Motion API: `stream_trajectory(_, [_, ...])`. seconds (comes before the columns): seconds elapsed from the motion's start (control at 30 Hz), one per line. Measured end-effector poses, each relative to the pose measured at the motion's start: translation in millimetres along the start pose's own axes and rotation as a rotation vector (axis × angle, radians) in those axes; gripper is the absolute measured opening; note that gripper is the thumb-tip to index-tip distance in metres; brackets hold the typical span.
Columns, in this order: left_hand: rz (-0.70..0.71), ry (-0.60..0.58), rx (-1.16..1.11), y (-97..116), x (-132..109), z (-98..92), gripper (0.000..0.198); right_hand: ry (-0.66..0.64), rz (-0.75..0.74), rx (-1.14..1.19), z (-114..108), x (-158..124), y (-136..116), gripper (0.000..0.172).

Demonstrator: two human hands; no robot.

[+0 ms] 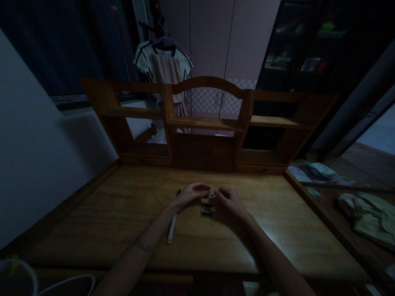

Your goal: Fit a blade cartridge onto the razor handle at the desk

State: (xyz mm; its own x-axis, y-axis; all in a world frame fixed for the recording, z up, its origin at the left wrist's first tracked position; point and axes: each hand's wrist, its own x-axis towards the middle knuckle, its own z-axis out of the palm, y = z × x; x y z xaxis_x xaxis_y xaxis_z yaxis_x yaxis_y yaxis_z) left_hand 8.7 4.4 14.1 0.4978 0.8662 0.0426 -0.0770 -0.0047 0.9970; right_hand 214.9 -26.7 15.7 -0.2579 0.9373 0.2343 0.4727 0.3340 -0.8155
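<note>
My left hand (194,192) and my right hand (227,198) come close together over the middle of the wooden desk (123,222). Between their fingertips is a small shiny metal piece (211,193), too small to name. The left fingers pinch its darker end, and the right thumb and fingers close on the other end. Just below lies a small flat item with dark bands (207,209), its kind unclear. A long white handle (172,228) with a hole at its near end lies left of that, passing under my left wrist; its far tip looks dark.
A wooden shelf unit (203,123) stands along the desk's back edge. White cable (77,277) loops at the lower left. To the right, beyond the desk's raised edge, are folded cloth (370,218) and papers (311,172). The room is dim.
</note>
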Motion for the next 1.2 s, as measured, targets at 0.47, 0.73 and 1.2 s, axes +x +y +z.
stream_trajectory(0.47, [-0.033,-0.002,-0.117,-3.6,0.8,0.6,0.043,-0.017,0.016,0.002,2.1,-1.1,1.2,0.038])
stream_trajectory(0.73, [-0.040,0.079,-0.112,-2.5,2.0,-1.2,0.043,-0.014,-0.021,-0.011,0.2,-1.8,-2.1,0.033])
stream_trajectory(1.2, [-0.054,0.053,-0.039,-0.2,0.3,1.2,0.043,-0.025,-0.010,0.010,-0.6,-2.7,-6.4,0.031])
